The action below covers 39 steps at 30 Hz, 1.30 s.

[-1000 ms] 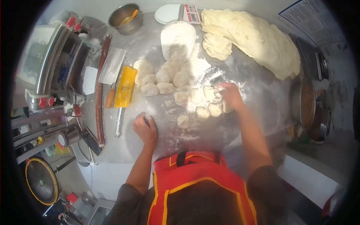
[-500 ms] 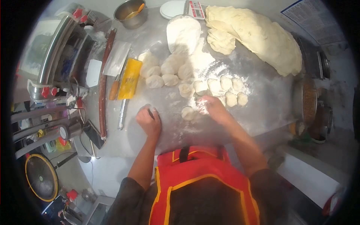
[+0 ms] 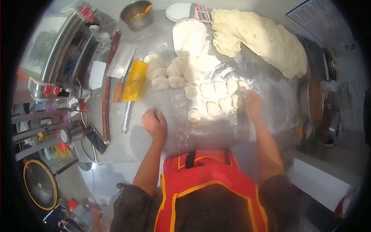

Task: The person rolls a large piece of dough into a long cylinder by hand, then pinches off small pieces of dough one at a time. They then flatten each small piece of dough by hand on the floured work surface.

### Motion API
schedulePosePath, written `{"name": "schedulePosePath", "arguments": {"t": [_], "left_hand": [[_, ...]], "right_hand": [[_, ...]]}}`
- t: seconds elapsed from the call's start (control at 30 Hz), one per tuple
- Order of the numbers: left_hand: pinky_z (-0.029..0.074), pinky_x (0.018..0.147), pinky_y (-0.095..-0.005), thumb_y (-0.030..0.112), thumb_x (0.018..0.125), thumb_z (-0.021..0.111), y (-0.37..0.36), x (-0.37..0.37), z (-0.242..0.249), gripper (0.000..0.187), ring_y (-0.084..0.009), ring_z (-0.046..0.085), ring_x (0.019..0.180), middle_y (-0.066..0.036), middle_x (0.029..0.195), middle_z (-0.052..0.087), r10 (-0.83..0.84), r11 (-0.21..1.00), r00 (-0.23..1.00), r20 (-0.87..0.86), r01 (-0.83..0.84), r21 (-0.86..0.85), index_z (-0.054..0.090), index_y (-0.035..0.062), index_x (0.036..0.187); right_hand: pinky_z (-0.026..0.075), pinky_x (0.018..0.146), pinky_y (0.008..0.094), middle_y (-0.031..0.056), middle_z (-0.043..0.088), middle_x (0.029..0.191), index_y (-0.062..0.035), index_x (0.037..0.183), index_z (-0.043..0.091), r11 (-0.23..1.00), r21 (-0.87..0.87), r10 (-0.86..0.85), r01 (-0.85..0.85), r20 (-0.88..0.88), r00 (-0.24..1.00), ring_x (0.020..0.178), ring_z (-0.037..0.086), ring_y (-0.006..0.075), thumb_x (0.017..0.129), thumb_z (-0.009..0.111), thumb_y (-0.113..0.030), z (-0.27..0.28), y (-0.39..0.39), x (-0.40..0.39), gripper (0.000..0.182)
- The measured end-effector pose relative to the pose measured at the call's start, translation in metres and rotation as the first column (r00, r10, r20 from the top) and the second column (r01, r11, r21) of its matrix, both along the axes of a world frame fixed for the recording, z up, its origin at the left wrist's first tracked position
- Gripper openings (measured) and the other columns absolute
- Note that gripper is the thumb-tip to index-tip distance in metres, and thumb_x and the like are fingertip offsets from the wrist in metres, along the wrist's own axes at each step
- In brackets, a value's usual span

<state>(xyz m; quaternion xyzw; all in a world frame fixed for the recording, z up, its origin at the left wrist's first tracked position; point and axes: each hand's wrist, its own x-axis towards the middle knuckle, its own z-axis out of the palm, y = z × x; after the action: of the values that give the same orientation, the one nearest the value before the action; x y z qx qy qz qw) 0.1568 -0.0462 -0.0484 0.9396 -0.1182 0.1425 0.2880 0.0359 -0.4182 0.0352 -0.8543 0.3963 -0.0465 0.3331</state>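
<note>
My right hand [image 3: 252, 101] is at the right end of the floured rows of small dough pieces [image 3: 225, 104], by the rightmost piece. Its fingers are blurred, and whatever they hold is hidden. On the bare metal table [image 3: 185, 143], my left hand [image 3: 154, 123] rests curled to the left of a single dough piece [image 3: 194, 115]; a small dark thing shows at its fingers. Rounder dough balls [image 3: 160, 83] sit further back, beside a floury patch [image 3: 205, 63].
A large dough slab [image 3: 266, 40] lies at the back right. A scale [image 3: 179, 12], metal bowl [image 3: 137, 25] and flour scoop [image 3: 189, 36] stand at the back. On the left are a yellow scraper [image 3: 135, 81], cleaver [image 3: 121, 60] and long brown rod [image 3: 106, 89].
My right hand has moved right, from near the single dough piece to the end of the rows, uncovering pieces in the front row. My left hand has barely moved.
</note>
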Motion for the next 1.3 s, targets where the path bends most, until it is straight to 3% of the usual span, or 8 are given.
{"name": "schedulePosePath", "arguments": {"t": [0.1,0.23,0.57,0.63,0.73,0.93,1.07,1.3], "left_hand": [[0.039,0.087,-0.0466,0.014,0.082,0.064,0.000,0.000,0.002,0.028,-0.0356,0.054,0.100,-0.015,0.104,0.061,0.003,1.000,1.000,-0.007,-0.003,-0.006,0.060,0.0050,0.107],[0.039,0.086,-0.0465,0.015,0.083,0.063,-0.001,0.000,0.002,0.025,-0.0350,0.054,0.099,-0.014,0.103,0.061,0.019,1.000,1.000,0.009,-0.019,-0.008,0.060,0.0060,0.107],[0.040,0.083,-0.0444,0.012,0.081,0.064,-0.002,0.002,0.003,0.025,-0.0327,0.054,0.097,-0.013,0.101,0.060,0.038,0.999,0.999,0.019,-0.038,0.003,0.059,0.0070,0.105],[0.039,0.084,-0.0441,0.012,0.081,0.064,-0.001,-0.001,0.003,0.025,-0.0323,0.054,0.097,-0.012,0.102,0.060,0.040,0.999,0.999,0.001,-0.040,0.003,0.059,0.0070,0.105],[0.039,0.084,-0.0438,0.012,0.081,0.064,-0.003,0.002,0.005,0.025,-0.0324,0.054,0.097,-0.013,0.102,0.060,0.041,0.999,0.999,0.014,-0.040,-0.008,0.059,0.0067,0.106],[0.038,0.085,-0.0445,0.012,0.082,0.064,-0.003,0.000,0.004,0.025,-0.0331,0.053,0.098,-0.013,0.102,0.060,0.023,0.999,0.998,0.055,-0.021,-0.038,0.059,0.0064,0.106],[0.038,0.086,-0.0455,0.014,0.082,0.063,0.000,-0.003,0.002,0.026,-0.0342,0.053,0.100,-0.013,0.103,0.060,0.025,0.999,1.000,0.006,-0.025,-0.027,0.060,0.0064,0.106],[0.038,0.089,-0.0458,0.016,0.081,0.063,0.001,0.000,-0.005,0.026,-0.0336,0.052,0.104,-0.013,0.105,0.061,0.024,0.999,0.995,-0.101,-0.022,0.027,0.061,0.0066,0.106]], "right_hand": [[0.047,0.090,0.0414,0.0190,0.063,0.111,-0.0030,0.116,0.060,0.751,-0.554,0.437,-0.360,0.007,0.900,0.105,0.059,0.0350,0.079,0.067,-0.007,-0.013,0.017,0.031,0.038],[0.045,0.094,0.0419,0.0185,0.057,0.121,-0.0058,0.124,0.054,0.908,-0.153,0.417,-0.390,0.240,0.877,0.111,0.055,0.0362,0.081,0.069,-0.014,0.010,0.067,0.132,0.046],[0.050,0.081,0.0425,0.0205,0.064,0.099,-0.0050,0.109,0.062,0.790,-0.371,0.554,-0.489,0.088,0.828,0.093,0.062,0.0374,0.079,0.070,-0.010,-0.068,0.063,0.260,0.032],[0.051,0.078,0.0381,0.0220,0.067,0.091,-0.0025,0.101,0.068,0.816,-0.277,0.561,-0.507,0.171,0.810,0.086,0.065,0.0345,0.076,0.066,-0.003,-0.059,0.060,0.251,0.024],[0.051,0.074,0.0340,0.0195,0.069,0.088,-0.0006,0.101,0.069,0.864,0.413,0.319,-0.287,-0.009,0.948,0.079,0.065,0.0260,0.075,0.065,-0.002,-0.007,0.070,0.221,0.026],[0.053,0.077,0.0357,0.0191,0.070,0.085,-0.0060,0.100,0.072,0.814,-0.003,0.580,-0.581,0.064,0.812,0.076,0.067,0.0259,0.077,0.062,-0.003,-0.014,0.079,0.138,0.026],[0.052,0.076,0.0332,0.0184,0.070,0.085,-0.0069,0.100,0.073,0.888,0.419,0.136,-0.188,0.152,0.979,0.080,0.067,0.0274,0.077,0.058,-0.001,-0.019,0.061,0.086,0.028],[0.052,0.072,0.0345,0.0197,0.069,0.085,-0.0058,0.100,0.071,0.989,-0.002,0.145,-0.146,0.100,0.984,0.077,0.068,0.0257,0.075,0.065,-0.003,0.002,0.062,0.015,0.026]]}}
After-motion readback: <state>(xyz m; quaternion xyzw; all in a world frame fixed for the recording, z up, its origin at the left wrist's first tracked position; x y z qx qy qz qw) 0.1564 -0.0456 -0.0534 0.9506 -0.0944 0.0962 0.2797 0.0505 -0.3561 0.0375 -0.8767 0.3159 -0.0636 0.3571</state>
